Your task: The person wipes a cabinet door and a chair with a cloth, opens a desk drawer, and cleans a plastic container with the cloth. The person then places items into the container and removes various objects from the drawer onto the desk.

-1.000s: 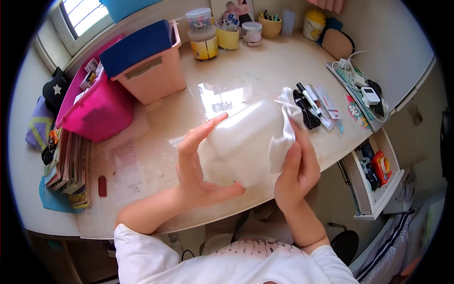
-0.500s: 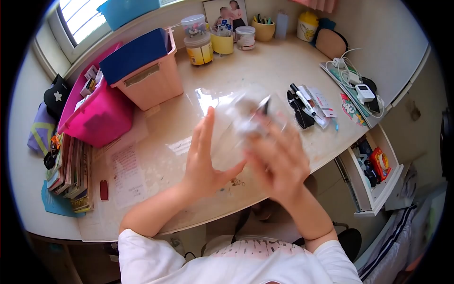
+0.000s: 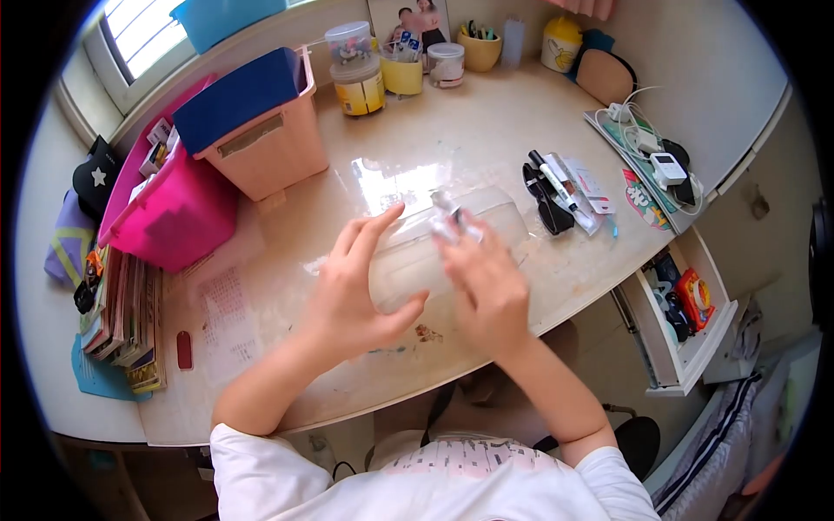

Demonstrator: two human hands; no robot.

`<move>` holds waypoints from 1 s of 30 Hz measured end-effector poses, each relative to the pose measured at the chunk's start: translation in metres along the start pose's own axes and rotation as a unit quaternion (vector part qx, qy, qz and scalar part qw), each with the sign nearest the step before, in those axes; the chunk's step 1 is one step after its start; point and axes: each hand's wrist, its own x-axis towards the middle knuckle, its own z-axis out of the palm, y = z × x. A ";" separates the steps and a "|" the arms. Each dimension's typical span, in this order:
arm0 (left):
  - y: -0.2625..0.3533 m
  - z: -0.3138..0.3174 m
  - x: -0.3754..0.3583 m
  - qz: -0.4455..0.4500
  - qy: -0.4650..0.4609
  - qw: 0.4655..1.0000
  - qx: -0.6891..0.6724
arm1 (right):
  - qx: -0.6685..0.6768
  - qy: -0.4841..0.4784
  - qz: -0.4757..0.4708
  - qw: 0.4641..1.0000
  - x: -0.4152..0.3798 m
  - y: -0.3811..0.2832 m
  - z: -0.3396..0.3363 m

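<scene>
A transparent plastic box lies in the middle of the desk. To its left is my left hand, fingers and thumb spread wide and holding nothing. My right hand is over the front of the box, its fingers closed around a small silvery and dark thing. Motion blur and the fingers hide what kind of thing it is. Right of the box are black folded straps or glasses and a black-and-white marker pen.
A pink bin and a peach bin stand at the left. Jars line the back. At the right, cables and a small white device rest on books. An open drawer juts out below.
My right hand has moved down and left with the small silvery thing. The transparent box now shows clearly on the desk. My left hand has shifted slightly left and stays spread.
</scene>
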 end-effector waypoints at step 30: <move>-0.044 0.041 -0.038 -0.107 0.007 0.982 -0.156 | -0.024 0.039 0.028 0.999 -0.006 0.021 -0.004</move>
